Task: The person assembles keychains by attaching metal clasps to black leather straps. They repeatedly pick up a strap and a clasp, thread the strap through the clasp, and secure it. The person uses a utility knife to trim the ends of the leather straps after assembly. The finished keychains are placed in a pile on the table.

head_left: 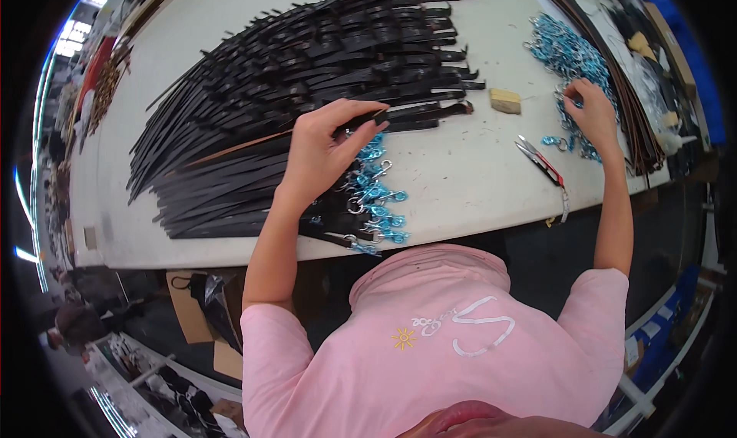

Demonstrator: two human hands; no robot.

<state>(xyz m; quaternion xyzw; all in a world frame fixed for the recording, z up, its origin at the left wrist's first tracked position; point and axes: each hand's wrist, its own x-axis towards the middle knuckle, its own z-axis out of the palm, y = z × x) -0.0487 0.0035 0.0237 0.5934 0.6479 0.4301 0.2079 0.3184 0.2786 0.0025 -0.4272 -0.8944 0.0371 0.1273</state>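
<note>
My left hand (326,142) is closed around a black strap, whose tip pokes out between thumb and fingers. What looks like the rest of it, with a brown edge, trails to the left. Under that hand lies a stack of black straps (230,200) with blue and silver snap hooks (376,208) at their right ends. My right hand (595,115) is at the heap of blue snap hooks (564,46), its fingers curled into a pinch; whatever they hold is too small to make out. One loose snap hook (551,141) lies just left of its wrist.
Many more black straps (330,46) spread across the white table (461,185). Between the hands are a yellowish block (505,101) and red-handled thread snips (543,164). Long brown straps (633,123) line the right edge. Cardboard boxes (188,307) stand below the table's front left.
</note>
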